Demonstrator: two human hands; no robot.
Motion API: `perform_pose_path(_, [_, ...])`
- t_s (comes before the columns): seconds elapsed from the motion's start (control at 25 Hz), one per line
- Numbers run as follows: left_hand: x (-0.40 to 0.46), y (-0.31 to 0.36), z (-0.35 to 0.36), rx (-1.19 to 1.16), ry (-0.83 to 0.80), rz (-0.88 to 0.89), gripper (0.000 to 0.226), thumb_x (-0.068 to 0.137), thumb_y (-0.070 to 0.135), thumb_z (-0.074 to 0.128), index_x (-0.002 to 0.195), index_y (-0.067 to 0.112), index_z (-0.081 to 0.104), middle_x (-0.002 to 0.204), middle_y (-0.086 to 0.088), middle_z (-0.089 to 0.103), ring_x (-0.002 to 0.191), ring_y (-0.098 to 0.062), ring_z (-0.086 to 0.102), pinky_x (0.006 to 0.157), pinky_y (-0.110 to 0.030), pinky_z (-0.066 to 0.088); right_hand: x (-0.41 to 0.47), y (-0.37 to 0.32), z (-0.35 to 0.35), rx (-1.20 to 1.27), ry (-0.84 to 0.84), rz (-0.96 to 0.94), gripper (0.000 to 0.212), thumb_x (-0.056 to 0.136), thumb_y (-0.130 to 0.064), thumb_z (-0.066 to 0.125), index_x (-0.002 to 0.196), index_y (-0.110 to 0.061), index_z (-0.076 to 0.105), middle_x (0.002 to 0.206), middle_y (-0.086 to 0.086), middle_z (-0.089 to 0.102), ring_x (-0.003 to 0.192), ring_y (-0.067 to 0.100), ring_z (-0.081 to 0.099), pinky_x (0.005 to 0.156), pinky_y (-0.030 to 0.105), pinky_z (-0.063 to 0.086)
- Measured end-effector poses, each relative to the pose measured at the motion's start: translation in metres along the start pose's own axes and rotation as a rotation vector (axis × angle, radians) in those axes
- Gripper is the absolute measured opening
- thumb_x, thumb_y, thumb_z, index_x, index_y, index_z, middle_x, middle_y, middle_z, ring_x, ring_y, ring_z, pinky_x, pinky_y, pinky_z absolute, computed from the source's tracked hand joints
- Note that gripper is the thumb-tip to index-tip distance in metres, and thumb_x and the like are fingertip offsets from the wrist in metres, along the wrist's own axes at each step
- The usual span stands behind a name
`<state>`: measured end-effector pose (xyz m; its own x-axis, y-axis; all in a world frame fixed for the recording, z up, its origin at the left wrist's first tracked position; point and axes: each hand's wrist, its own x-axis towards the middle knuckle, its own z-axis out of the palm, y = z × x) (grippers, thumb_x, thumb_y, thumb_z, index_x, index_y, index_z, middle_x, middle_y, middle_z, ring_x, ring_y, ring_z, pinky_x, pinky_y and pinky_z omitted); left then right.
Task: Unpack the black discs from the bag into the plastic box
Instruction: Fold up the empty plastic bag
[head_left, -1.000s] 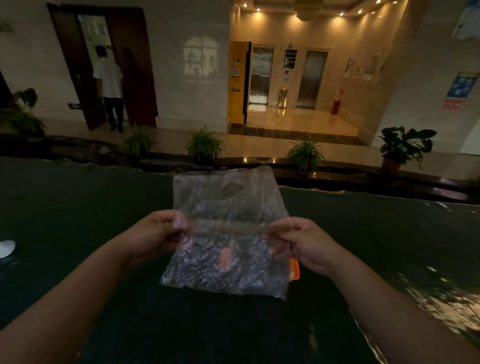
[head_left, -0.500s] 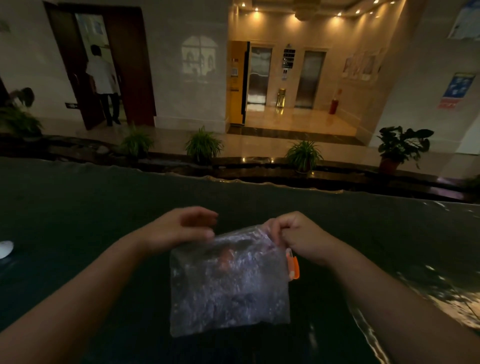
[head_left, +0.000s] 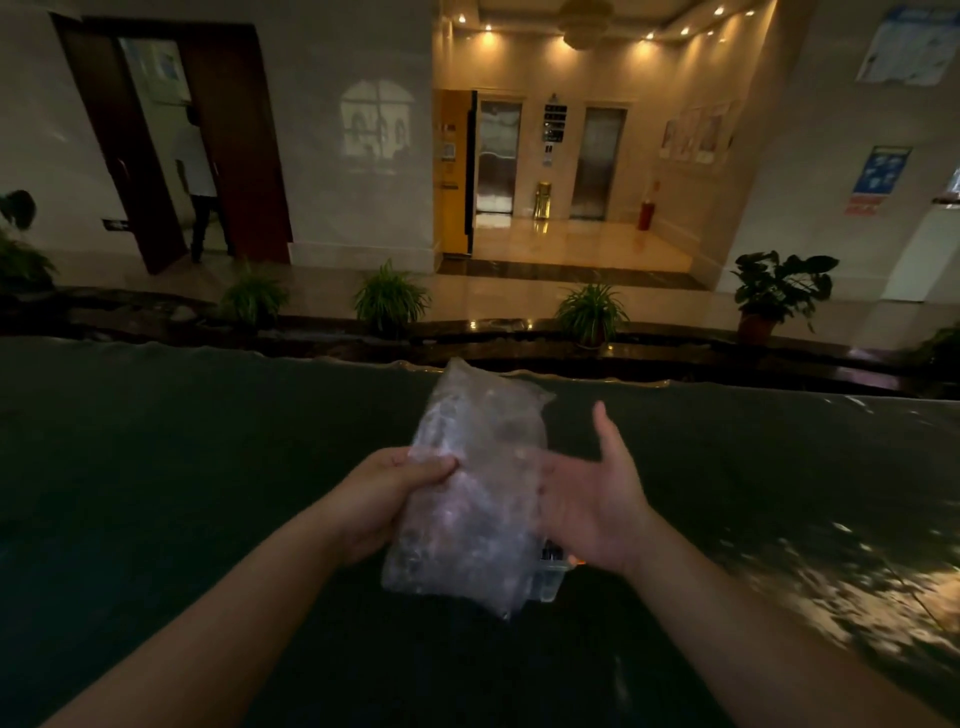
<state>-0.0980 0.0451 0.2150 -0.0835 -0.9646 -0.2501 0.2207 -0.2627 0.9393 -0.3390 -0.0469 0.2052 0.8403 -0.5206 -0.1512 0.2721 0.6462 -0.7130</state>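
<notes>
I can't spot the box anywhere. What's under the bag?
A corner of the plastic box peeks out below the bag, held by the left hand. The rest of it is covered.

A dim lobby: a dark table (head_left: 156, 493) fills the foreground. Beyond it, 4 potted plants (head_left: 392, 301) line a glossy floor (head_left: 571, 249). Ceiling spotlights (head_left: 488, 39) warm 2 lift doors (head_left: 596, 163); a dark wooden door (head_left: 234, 156) stands open left.
</notes>
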Motion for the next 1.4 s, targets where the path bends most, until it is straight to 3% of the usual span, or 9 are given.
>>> perform_pose_path(0.16, [0.006, -0.004, 0.011, -0.062, 0.158, -0.007, 0.033, 0.097, 0.03, 0.063, 0.124, 0.012, 0.067, 0.115, -0.017, 0.075, 0.107, -0.035, 0.072, 0.096, -0.057, 0.053, 0.0, 0.027, 0.007, -0.358, 0.169, 0.013, 0.083, 0.067, -0.056, 0.091, 0.135, -0.014, 0.068, 0.129, 0.014, 0.074, 0.12, 0.033, 0.07, 0.096, 0.051, 0.058])
perform_pose_path(0.36, [0.003, -0.006, 0.003, 0.135, 0.152, 0.045, 0.028, 0.095, 0.036, 0.066, 0.107, 0.013, 0.076, 0.109, -0.017, 0.076, 0.102, -0.033, 0.074, 0.093, -0.054, 0.057, 0.009, 0.023, 0.003, -0.491, 0.498, -0.028, 0.018, 0.098, -0.02, 0.068, 0.113, -0.019, 0.078, 0.113, 0.011, 0.08, 0.101, 0.027, 0.079, 0.089, 0.048, 0.063])
perform_pose_path(0.56, [0.002, -0.01, -0.02, 0.073, 0.05, 0.133, 0.025, 0.097, 0.023, 0.062, 0.121, 0.027, 0.07, 0.12, -0.013, 0.073, 0.111, -0.035, 0.07, 0.086, -0.049, 0.06, 0.004, 0.018, -0.005, -0.392, 0.368, -0.107, 0.023, 0.098, -0.015, 0.066, 0.112, -0.027, 0.079, 0.118, 0.009, 0.079, 0.108, 0.033, 0.076, 0.083, 0.047, 0.065])
perform_pose_path(0.68, [0.002, -0.01, -0.027, 0.005, 0.01, 0.154, 0.029, 0.094, 0.029, 0.061, 0.119, 0.018, 0.069, 0.12, -0.022, 0.07, 0.109, -0.042, 0.069, 0.085, -0.05, 0.059, 0.004, 0.018, -0.006, -0.409, 0.371, -0.098, 0.017, 0.096, -0.022, 0.067, 0.107, -0.018, 0.079, 0.111, 0.006, 0.08, 0.103, 0.03, 0.077, 0.08, 0.047, 0.065])
perform_pose_path(0.8, [-0.002, -0.007, -0.025, -0.04, 0.0, 0.131, 0.049, 0.093, 0.043, 0.051, 0.118, 0.004, 0.067, 0.112, -0.028, 0.069, 0.101, -0.04, 0.07, 0.08, -0.047, 0.059, 0.006, 0.015, -0.012, -0.352, 0.356, -0.085, 0.043, 0.095, -0.041, 0.058, 0.11, -0.004, 0.075, 0.116, 0.014, 0.077, 0.107, 0.033, 0.075, 0.086, 0.051, 0.063])
perform_pose_path(0.96, [-0.008, 0.003, -0.024, 0.369, 0.008, 0.12, 0.044, 0.081, 0.052, 0.075, 0.115, 0.025, 0.068, 0.118, -0.011, 0.066, 0.098, -0.024, 0.072, 0.073, -0.031, 0.06, 0.006, -0.002, -0.001, -0.72, 0.257, -0.07, 0.018, 0.082, -0.031, 0.084, 0.096, -0.022, 0.076, 0.119, 0.009, 0.074, 0.099, 0.026, 0.078, 0.084, 0.046, 0.064])
perform_pose_path(1.16, [-0.001, 0.004, -0.005, 0.613, -0.264, -0.109, 0.052, 0.079, 0.037, 0.085, 0.126, 0.028, 0.066, 0.123, 0.0, 0.073, 0.111, -0.019, 0.07, 0.095, -0.042, 0.055, 0.014, -0.02, 0.024, -0.941, 0.126, 0.004, 0.054, 0.076, -0.014, 0.088, 0.116, -0.046, 0.069, 0.13, 0.004, 0.066, 0.108, 0.024, 0.075, 0.085, 0.043, 0.064])
perform_pose_path(1.28, [0.004, -0.004, 0.005, 0.451, -0.197, -0.043, 0.044, 0.083, 0.029, 0.083, 0.123, 0.018, 0.068, 0.117, -0.006, 0.075, 0.109, -0.025, 0.072, 0.091, -0.042, 0.056, 0.019, -0.019, 0.027, -0.732, 0.254, -0.119, 0.045, 0.08, -0.038, 0.085, 0.123, -0.033, 0.072, 0.13, 0.011, 0.071, 0.107, 0.026, 0.076, 0.097, 0.052, 0.06])
perform_pose_path(1.4, [0.008, -0.014, 0.011, 0.139, 0.024, 0.076, 0.05, 0.081, 0.026, 0.083, 0.125, 0.013, 0.065, 0.115, -0.012, 0.076, 0.106, -0.032, 0.073, 0.082, -0.044, 0.062, 0.017, -0.005, 0.009, -0.361, 0.377, -0.105, 0.077, 0.077, -0.067, 0.072, 0.132, -0.013, 0.066, 0.124, 0.019, 0.075, 0.113, 0.037, 0.073, 0.106, 0.058, 0.051])
